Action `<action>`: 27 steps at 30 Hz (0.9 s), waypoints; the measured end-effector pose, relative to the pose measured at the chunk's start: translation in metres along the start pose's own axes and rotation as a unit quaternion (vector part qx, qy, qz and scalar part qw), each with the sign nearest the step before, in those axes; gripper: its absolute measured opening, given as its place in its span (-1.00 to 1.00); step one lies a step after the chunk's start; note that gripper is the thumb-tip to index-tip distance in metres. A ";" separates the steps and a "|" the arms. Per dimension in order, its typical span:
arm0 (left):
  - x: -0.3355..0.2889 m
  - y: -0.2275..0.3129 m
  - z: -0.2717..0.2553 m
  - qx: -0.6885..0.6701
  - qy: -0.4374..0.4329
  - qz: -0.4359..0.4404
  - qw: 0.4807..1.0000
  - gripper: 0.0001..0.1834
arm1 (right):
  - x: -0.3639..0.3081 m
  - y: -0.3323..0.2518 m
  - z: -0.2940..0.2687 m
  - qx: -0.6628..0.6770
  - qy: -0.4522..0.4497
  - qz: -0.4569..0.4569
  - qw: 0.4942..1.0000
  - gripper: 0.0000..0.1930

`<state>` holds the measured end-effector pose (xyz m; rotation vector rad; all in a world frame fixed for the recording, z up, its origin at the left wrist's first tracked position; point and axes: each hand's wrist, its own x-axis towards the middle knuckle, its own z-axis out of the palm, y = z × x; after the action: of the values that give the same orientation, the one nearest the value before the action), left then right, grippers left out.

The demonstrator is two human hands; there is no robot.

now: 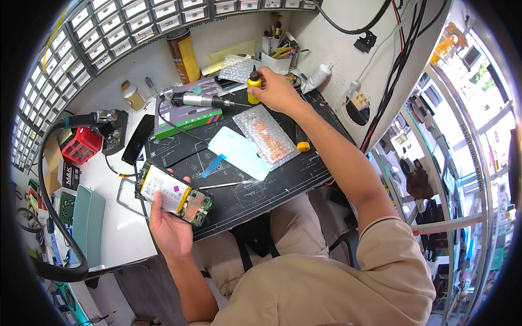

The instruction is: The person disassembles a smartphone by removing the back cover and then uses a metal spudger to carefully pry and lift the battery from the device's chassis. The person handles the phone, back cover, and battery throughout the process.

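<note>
My left hand (169, 228) cradles the opened phone (174, 195) at the near edge of the black mat (283, 179), fingers wrapped underneath. My right hand (278, 89) pinches the small yellow bottle (253, 86) at the mat's far edge. I'd lift it upright, so nothing drips, and keep the phone level.

Your left palm (169, 227) hides the opened phone's (174, 194) underside, your right fingers (267, 76) cover the yellow bottle's (253, 86) far side, label perhaps unreadable.
</note>
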<state>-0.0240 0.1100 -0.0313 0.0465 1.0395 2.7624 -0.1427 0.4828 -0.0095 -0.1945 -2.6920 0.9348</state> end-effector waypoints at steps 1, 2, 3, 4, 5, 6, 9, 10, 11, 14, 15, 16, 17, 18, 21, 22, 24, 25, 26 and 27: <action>0.002 -0.001 0.002 0.001 -0.004 -0.002 1.000 -0.45 | 0.003 0.002 -0.002 -0.012 -0.003 -0.001 1.000 -0.33; 0.002 -0.001 0.001 0.002 -0.004 -0.002 1.000 -0.45 | 0.004 0.002 -0.003 -0.023 -0.011 -0.004 1.000 -0.31; 0.003 -0.001 -0.001 0.001 -0.001 -0.003 1.000 -0.45 | 0.005 0.003 -0.005 -0.034 -0.018 -0.007 0.999 -0.28; 0.004 -0.002 -0.005 -0.004 -0.003 -0.005 1.000 -0.45 | 0.007 0.007 -0.008 -0.016 -0.005 -0.026 1.000 -0.27; 0.005 -0.003 -0.009 -0.009 -0.003 -0.007 1.000 -0.45 | 0.010 0.013 -0.013 0.002 0.007 -0.045 0.999 -0.25; 0.005 -0.002 -0.012 -0.013 -0.004 -0.008 1.000 -0.45 | 0.013 0.018 -0.019 0.022 0.018 -0.064 0.998 -0.24; 0.005 -0.001 -0.018 -0.015 0.008 -0.005 1.000 -0.44 | 0.035 0.016 -0.055 0.137 0.106 0.050 0.984 -0.59; 0.005 0.000 -0.017 -0.013 0.002 -0.010 1.000 -0.44 | 0.049 0.026 -0.063 0.027 0.154 0.021 0.988 -0.63; 0.007 -0.001 -0.017 -0.033 0.005 -0.022 0.999 -0.43 | 0.065 0.040 -0.068 -0.085 0.198 -0.010 0.977 -0.67; 0.010 -0.004 -0.017 -0.068 -0.023 -0.040 0.997 -0.41 | 0.102 0.071 -0.063 -0.288 0.160 -0.013 0.944 -0.70; 0.009 -0.003 -0.012 -0.070 -0.031 -0.042 0.996 -0.41 | 0.109 0.087 -0.066 -0.340 0.171 -0.050 0.923 -0.71; 0.008 -0.002 -0.009 -0.071 -0.034 -0.039 0.996 -0.41 | 0.111 0.096 -0.066 -0.338 0.189 -0.092 0.917 -0.74; 0.003 0.001 -0.010 -0.069 -0.025 -0.030 0.997 -0.42 | 0.109 0.085 -0.064 -0.347 0.182 -0.105 0.914 -0.76; 0.003 0.002 -0.007 -0.073 -0.031 -0.030 0.996 -0.42 | 0.107 0.090 -0.071 -0.356 0.201 -0.137 0.902 -0.79; 0.000 0.008 -0.006 -0.065 -0.019 -0.027 0.997 -0.45 | 0.098 0.089 -0.074 -0.319 0.232 -0.185 0.900 -0.79; -0.001 0.008 -0.008 -0.063 -0.023 -0.027 0.997 -0.46 | 0.095 0.088 -0.073 -0.308 0.232 -0.189 0.903 -0.79; 0.001 0.008 -0.008 -0.053 -0.018 -0.024 0.998 -0.46 | 0.099 0.093 -0.083 -0.291 0.231 -0.204 0.906 -0.79; 0.001 0.007 -0.007 -0.049 -0.016 -0.023 0.998 -0.46 | 0.102 0.096 -0.087 -0.281 0.225 -0.216 0.907 -0.80; 0.002 0.006 -0.007 -0.049 -0.015 -0.025 0.998 -0.46 | 0.104 0.096 -0.090 -0.271 0.220 -0.228 0.909 -0.80; 0.002 0.005 -0.007 -0.050 -0.015 -0.027 0.998 -0.46 | 0.105 0.096 -0.096 -0.262 0.205 -0.229 0.915 -0.80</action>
<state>-0.0280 0.1020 -0.0333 0.0437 0.8816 2.7510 -0.2096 0.6371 0.0262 0.1234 -2.3628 0.0143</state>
